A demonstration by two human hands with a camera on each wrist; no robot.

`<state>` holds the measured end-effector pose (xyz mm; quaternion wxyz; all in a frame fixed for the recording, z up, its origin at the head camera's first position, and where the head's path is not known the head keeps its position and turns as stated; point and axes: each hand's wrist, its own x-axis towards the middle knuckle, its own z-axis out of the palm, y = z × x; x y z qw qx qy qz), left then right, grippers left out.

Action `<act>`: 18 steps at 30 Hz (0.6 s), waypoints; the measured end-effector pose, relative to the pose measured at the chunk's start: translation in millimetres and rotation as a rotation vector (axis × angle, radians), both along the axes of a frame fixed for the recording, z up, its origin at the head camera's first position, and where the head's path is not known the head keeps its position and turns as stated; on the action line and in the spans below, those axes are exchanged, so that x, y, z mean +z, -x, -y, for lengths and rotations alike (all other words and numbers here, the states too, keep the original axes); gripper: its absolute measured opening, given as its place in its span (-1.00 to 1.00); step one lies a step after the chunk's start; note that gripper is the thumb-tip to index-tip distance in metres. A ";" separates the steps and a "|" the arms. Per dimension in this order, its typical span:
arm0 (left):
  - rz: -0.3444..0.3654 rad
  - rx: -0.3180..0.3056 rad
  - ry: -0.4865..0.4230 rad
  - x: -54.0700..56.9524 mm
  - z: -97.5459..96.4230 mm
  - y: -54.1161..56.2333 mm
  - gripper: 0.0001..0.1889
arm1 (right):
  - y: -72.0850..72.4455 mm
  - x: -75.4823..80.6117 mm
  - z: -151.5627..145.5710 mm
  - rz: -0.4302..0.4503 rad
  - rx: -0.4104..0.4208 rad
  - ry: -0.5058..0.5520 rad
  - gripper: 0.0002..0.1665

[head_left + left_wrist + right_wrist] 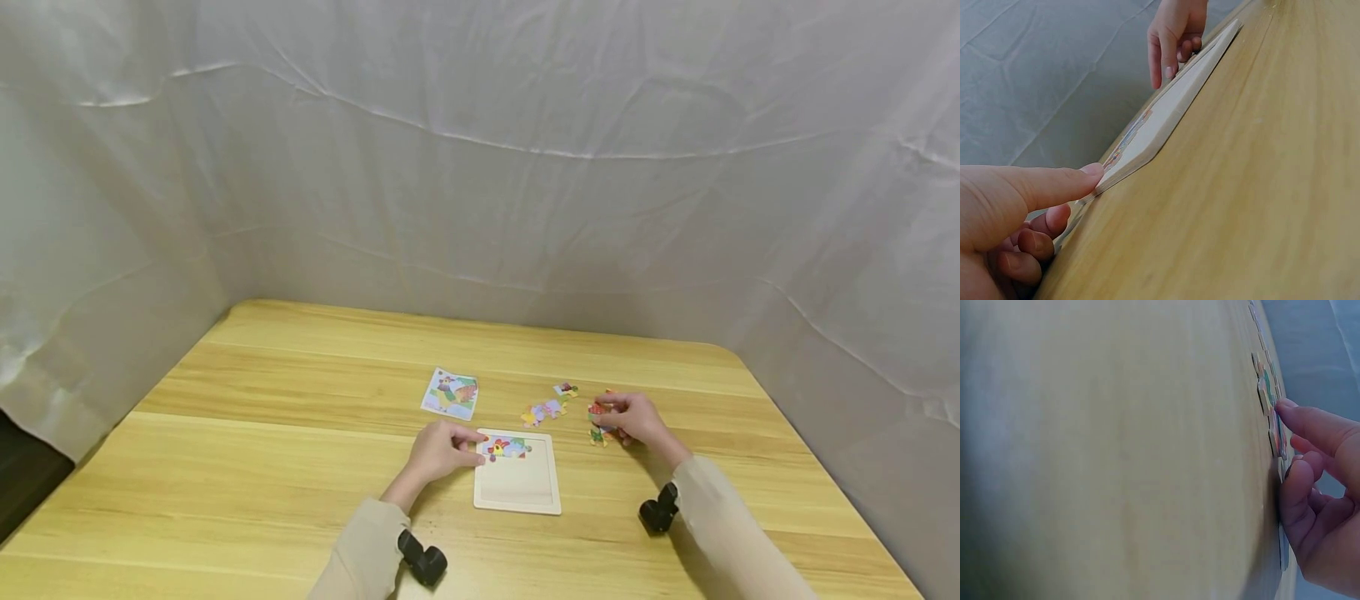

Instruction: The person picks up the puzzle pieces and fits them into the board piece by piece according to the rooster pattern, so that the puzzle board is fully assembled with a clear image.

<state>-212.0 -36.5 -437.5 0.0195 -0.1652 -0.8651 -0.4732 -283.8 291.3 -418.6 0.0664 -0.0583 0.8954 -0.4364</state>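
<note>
On the bench (262, 467), the left border of the pale tray (517, 507) is touched by the left grip (444, 452), its thumb and forefinger being spread apart. Joined pieces (510, 447) are laid in the tray's upper part. To the right, loose pieces (597, 437) are found under the right grip (636, 419); whether one is pinched cannot be told. Behind the tray, a picture card (452, 398) is placed.

Pale square puzzle tray (516, 507), flat, mostly unfilled; left hand (438, 452) touching its left edge. Colourful jigsaw strip (510, 447), red-and-yellow bird visible, along the tray's far side. Loose jigsaw pieces (550, 410) beyond its far-right corner; more multicoloured pieces (598, 437) farther right, right hand (633, 419) at them.
</note>
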 end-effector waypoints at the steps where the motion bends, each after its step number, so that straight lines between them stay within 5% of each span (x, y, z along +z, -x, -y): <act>1: -0.001 0.000 0.001 -0.1 0.0 0.0 -0.75 | 0.1 0.0 0.1 0.003 0.000 -0.001 -0.49; 18: -0.009 -0.013 0.003 -0.4 0.3 -0.5 -0.75 | 3.3 1.5 2.2 0.051 -0.015 -0.048 -0.41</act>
